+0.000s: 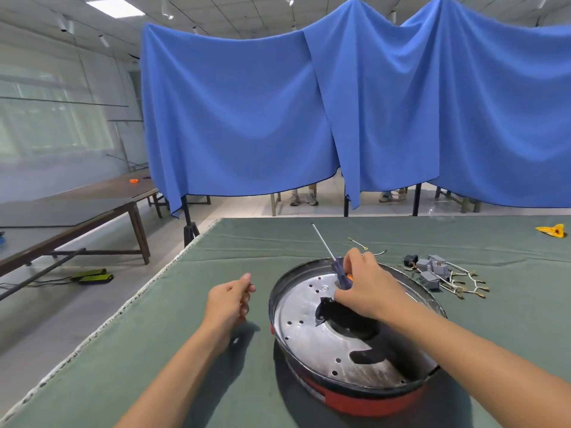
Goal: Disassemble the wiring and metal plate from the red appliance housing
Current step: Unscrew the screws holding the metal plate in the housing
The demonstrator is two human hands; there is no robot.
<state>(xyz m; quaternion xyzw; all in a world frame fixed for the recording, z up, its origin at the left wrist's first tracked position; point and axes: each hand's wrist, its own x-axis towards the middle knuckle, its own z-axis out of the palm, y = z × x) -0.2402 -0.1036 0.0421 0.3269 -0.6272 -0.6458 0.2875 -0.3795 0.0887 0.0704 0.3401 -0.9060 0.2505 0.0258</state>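
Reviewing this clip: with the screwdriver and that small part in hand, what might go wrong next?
1. The left hand pinches something tiny, perhaps a screw; it might drop onto the green cloth and get lost.
2. The right hand holds the screwdriver over the metal plate with its shaft pointing away; reaching into the plate's dark opening, fingers may catch on cut edges.
3. Nothing braces the red housing, so it may slide.

Green-cloth table (185,350), red housing (355,400) on it, wiring bundle (445,278), loose wires (358,244), yellow obj (553,231) far right
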